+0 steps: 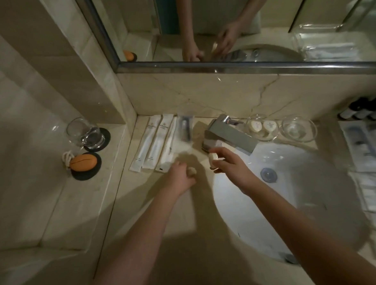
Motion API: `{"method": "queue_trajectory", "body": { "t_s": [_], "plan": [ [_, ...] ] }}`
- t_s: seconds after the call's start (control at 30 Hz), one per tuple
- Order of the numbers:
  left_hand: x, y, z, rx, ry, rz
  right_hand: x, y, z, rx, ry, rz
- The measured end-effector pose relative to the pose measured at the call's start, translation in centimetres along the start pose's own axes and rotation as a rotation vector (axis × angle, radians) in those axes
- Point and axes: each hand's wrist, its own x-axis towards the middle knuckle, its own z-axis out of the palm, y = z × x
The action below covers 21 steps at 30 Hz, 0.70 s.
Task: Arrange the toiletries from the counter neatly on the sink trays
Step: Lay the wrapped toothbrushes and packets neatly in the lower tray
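While hands hover, left glass bowl [263,127] holds two round soaps [261,127]; right bowl [299,129] unclear.

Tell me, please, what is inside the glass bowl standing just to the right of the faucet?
The glass bowl holds two small round white packets with printed labels, lying side by side. What the packets contain cannot be seen, and the print is too blurred to read. The next bowl looks empty.

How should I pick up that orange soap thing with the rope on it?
Take the orange soap by its two long sides, coming straight down from above. It lies flat on a dark round coaster, so its rounded top is free and fingers can pinch across the narrow width. The white rope loop at its left end could also be hooked, but the soap would probably swing.
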Motion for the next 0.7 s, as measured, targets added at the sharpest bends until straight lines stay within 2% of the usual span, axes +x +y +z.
{"method": "queue_trajectory", "body": {
  "t_s": [0.17,0.3,0.47,0.6,0.7],
  "plan": [
    [-2.9,1.8,1.1,-0.335,0.108,0.040,-3.5,1.0,-1.8,0.211,0.016,0.054],
    [-5.5,5.2,2.0,-0.514,0.035,0.074,-5.6,2.4,-4.2,0.219,0.047,0.048],
    [-6.5,9.9,3.8,-0.589,-0.045,0.133,-7.6,3.5,-9.3,0.179,0.109,0.070],
    [-6.2,14.1,4.5,-0.634,-0.040,0.191,-8.8,3.7,-13.9,0.046,0.204,0.068],
    [-5.7,17.3,5.0,-0.685,-0.089,0.162,-8.8,3.7,-17.1,-0.033,0.268,0.073]
  ]
}}
